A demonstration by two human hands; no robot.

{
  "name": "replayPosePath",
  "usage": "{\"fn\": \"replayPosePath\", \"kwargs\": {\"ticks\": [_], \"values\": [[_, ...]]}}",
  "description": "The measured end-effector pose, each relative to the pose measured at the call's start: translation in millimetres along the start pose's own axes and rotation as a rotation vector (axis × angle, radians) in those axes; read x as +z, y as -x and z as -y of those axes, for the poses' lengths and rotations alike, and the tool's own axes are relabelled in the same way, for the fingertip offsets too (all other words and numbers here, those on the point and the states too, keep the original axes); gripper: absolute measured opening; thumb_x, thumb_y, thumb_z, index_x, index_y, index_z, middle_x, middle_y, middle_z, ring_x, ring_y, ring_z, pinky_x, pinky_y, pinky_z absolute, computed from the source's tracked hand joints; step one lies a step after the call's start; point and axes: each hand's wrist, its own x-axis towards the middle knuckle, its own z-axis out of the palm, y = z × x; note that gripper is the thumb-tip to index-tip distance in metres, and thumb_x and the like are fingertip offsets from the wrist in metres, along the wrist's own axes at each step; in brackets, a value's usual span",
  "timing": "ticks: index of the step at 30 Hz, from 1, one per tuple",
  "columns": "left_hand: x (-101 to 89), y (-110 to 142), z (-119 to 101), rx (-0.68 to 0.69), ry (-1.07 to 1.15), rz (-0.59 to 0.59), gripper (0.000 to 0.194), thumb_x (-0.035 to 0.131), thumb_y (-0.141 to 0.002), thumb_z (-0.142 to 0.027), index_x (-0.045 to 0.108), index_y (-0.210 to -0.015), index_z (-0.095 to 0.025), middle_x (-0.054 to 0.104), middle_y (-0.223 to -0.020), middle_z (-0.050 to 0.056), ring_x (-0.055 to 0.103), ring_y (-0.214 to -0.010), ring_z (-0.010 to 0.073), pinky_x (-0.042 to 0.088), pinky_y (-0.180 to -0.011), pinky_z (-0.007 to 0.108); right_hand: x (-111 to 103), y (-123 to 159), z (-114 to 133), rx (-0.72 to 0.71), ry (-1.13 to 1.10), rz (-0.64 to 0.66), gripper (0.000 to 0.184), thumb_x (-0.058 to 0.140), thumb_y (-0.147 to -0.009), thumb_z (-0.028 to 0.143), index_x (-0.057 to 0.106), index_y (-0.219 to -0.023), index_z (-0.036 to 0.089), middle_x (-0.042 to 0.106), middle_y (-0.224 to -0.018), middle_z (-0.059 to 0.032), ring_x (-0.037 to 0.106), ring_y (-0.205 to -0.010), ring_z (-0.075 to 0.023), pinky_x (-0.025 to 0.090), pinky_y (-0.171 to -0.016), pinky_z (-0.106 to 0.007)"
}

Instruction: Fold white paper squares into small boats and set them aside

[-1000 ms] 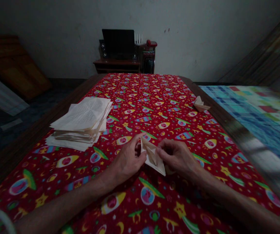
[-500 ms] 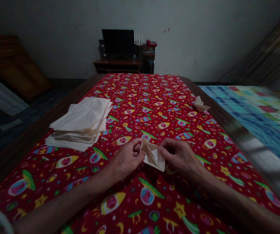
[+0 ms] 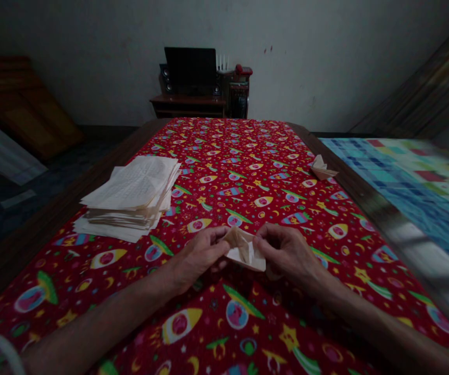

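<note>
A small folded piece of paper point(image 3: 244, 250), boat-like with a peak in its middle, is held just above the red patterned cloth. My left hand point(image 3: 203, 252) pinches its left end between thumb and fingers. At the other end, my right hand point(image 3: 285, 250) grips the paper with its thumb on the near side; its fingertips are partly hidden behind. To the left lies a stack of printed paper sheets point(image 3: 131, 187), the top ones creased. Another folded paper shape point(image 3: 322, 167) sits near the right edge of the table.
The red cloth point(image 3: 232, 172) covers a long dark wooden table point(image 3: 103, 164). Beyond its far end stand a monitor point(image 3: 191, 70) with speakers and a red telephone point(image 3: 243, 70). A bed with a checked cover point(image 3: 396, 177) is on the right, a wooden cabinet point(image 3: 29, 114) on the left.
The folded paper has tilted and its near side has opened out wider. My left hand's fingers have shifted, with some now below the paper. My right hand keeps nearly the same place.
</note>
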Motion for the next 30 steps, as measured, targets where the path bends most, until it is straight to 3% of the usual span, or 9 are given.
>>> {"fn": "replayPosePath", "kwargs": {"ticks": [3,9,16,20,24,30], "values": [[-0.5,3.1,-0.3,0.009,0.158,0.082,0.027,0.058,-0.079,-0.03,0.063,-0.099,-0.012,0.047,-0.063,-0.003,0.033,-0.045,0.0027,0.025,-0.04,0.013,0.7,0.7,-0.2,0.011,-0.048,0.006,0.018,0.052,-0.079,0.03,0.055,-0.066,0.018,0.05,-0.049,0.0048,0.044,-0.04,-0.0066,0.033,-0.04,-0.017],[-1.2,7.2,-5.8,0.018,0.399,0.288,0.034,0.062,-0.081,-0.043,0.065,-0.099,-0.015,0.056,-0.077,0.003,0.051,-0.067,0.0103,0.043,-0.06,0.019,2.5,4.3,-4.2,0.011,-0.136,0.007,0.018,0.051,-0.08,0.028,0.053,-0.065,0.018,0.051,-0.055,0.0046,0.045,-0.045,-0.0064,0.035,-0.042,-0.016],[-0.9,1.4,5.1,-0.025,0.345,0.163,0.023,0.068,-0.08,-0.035,0.069,-0.091,-0.014,0.057,-0.071,0.001,0.051,-0.065,0.0083,0.044,-0.07,0.02,1.3,12.3,1.5,-0.041,-0.102,-0.005,0.017,0.052,-0.082,0.028,0.058,-0.07,0.018,0.055,-0.059,0.0029,0.048,-0.05,-0.0081,0.037,-0.044,-0.017],[1.0,3.9,0.9,-0.028,0.324,0.156,0.023,0.068,-0.079,-0.035,0.07,-0.089,-0.015,0.056,-0.067,0.0,0.053,-0.066,0.0099,0.045,-0.073,0.021,0.6,12.1,0.7,-0.014,-0.122,-0.01,0.018,0.051,-0.081,0.028,0.056,-0.067,0.018,0.053,-0.058,0.0032,0.046,-0.048,-0.0077,0.037,-0.044,-0.017],[2.8,5.8,-3.3,-0.017,0.267,0.152,0.027,0.071,-0.077,-0.035,0.07,-0.095,-0.016,0.061,-0.078,0.003,0.055,-0.073,0.0108,0.044,-0.076,0.021,1.2,10.3,-2.2,0.015,-0.149,-0.008,0.02,0.052,-0.081,0.03,0.055,-0.066,0.018,0.051,-0.056,0.0038,0.045,-0.046,-0.0072,0.036,-0.043,-0.017],[-1.1,4.6,4.5,0.0,0.215,0.208,0.026,0.068,-0.079,-0.036,0.069,-0.096,-0.016,0.058,-0.084,0.002,0.053,-0.073,0.0092,0.043,-0.072,0.019,2.4,12.6,3.0,0.05,-0.145,0.003,0.015,0.054,-0.076,0.025,0.054,-0.063,0.017,0.05,-0.055,0.0047,0.043,-0.047,-0.0065,0.033,-0.042,-0.016]]}}
